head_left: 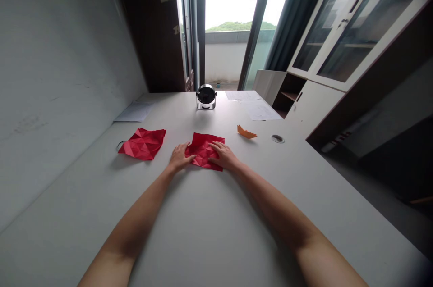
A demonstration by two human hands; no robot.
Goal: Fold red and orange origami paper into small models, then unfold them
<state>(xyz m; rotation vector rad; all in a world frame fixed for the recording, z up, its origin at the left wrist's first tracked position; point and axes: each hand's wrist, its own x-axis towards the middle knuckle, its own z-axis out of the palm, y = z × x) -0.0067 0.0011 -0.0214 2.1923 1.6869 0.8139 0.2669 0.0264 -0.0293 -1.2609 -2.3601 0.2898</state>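
A creased red sheet of paper [203,148] lies unfolded on the white table, its fold lines showing. My left hand [181,157] rests at its left edge, thumb and fingers spread apart, with the thumb touching the paper. On the right side of the same sheet, my right hand [223,155] lies with fingers and thumb apart, touching the surface. To the left is a second creased red sheet [144,144], partly raised off the table. A small folded orange paper boat [246,132] sits right of my hands.
Beyond the paper stands a round black-and-silver device [206,97] on a bracket. Printed sheets [262,110] lie at the back right, another sheet [133,111] at the back left. A round cable hole [277,139] is set in the white table [209,228]. A wall borders the left side.
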